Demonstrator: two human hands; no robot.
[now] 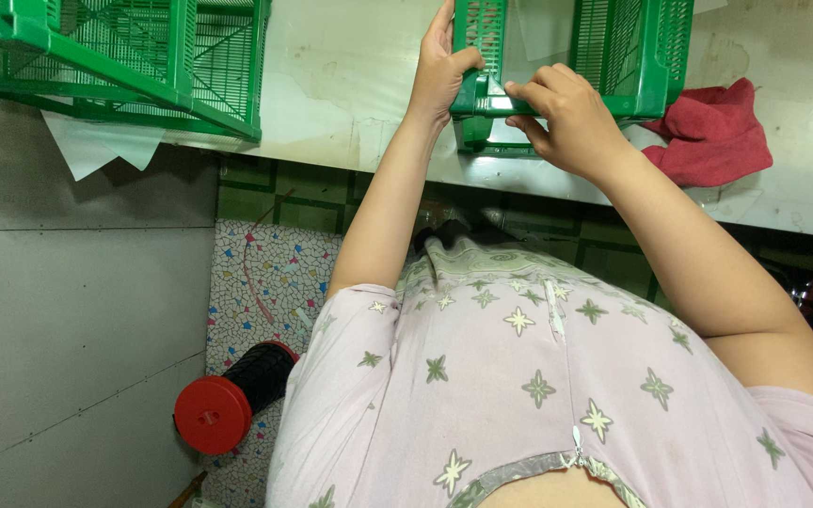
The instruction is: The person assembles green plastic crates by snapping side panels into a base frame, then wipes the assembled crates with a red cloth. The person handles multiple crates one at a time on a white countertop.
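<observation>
Both your hands are on the near rim of the green crate (571, 56) standing at the counter (350, 85) edge straight ahead of you. Your left hand (439, 75) wraps the crate's left corner, grip closed on the rim with the thumb over the top. Your right hand (566, 118) pinches that rim just to the right, fingers curled onto it. The rim's long axis runs left to right between them. A red cloth (717, 136) lies just right of the crate.
</observation>
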